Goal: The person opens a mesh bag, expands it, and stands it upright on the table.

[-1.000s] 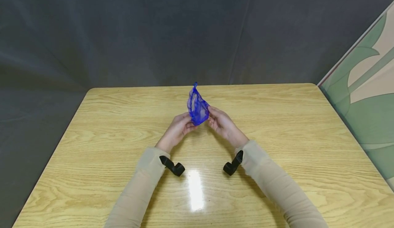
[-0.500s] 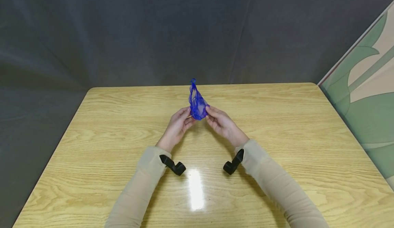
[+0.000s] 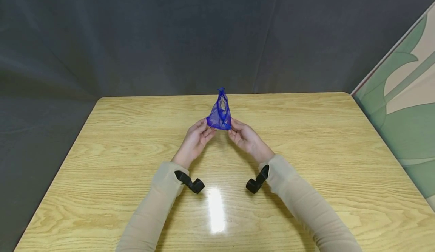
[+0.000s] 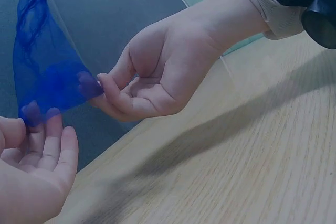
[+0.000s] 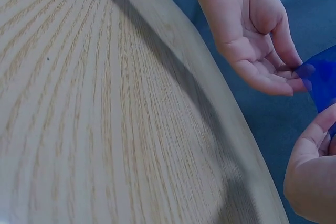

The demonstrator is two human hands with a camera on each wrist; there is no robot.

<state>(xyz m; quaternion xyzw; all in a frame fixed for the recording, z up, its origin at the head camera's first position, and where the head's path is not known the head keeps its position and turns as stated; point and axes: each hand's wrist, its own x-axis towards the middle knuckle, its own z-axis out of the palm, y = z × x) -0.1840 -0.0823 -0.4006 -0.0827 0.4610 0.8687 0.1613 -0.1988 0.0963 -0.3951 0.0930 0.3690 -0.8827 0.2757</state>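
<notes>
A sheer blue organza drawstring bag (image 3: 217, 118) is held up above the table, its gathered, tied end pointing up and its wider end between the two hands. My left hand (image 3: 194, 141) pinches the left lower corner between thumb and fingers. At the right lower corner, my right hand (image 3: 248, 139) pinches the fabric. The left wrist view shows fingertips through the sheer cloth of the bag (image 4: 50, 72), with a darker blue bunch inside or behind its lower part; I cannot tell which. Only part of the bag (image 5: 323, 74) appears in the right wrist view.
A light wood-grain table (image 3: 136, 131) spreads beneath both hands, with a bright reflection near the front. Dark grey curtain (image 3: 190, 36) hangs behind it. A panel with green leaf shapes (image 3: 408, 104) stands at the right. Black camera mounts (image 3: 190, 182) sit on both wrists.
The bag has turned and spread wider between the hands, its tied top moving slightly right. The left fingertips have shifted slightly up and left; the right hand has hardly moved.
</notes>
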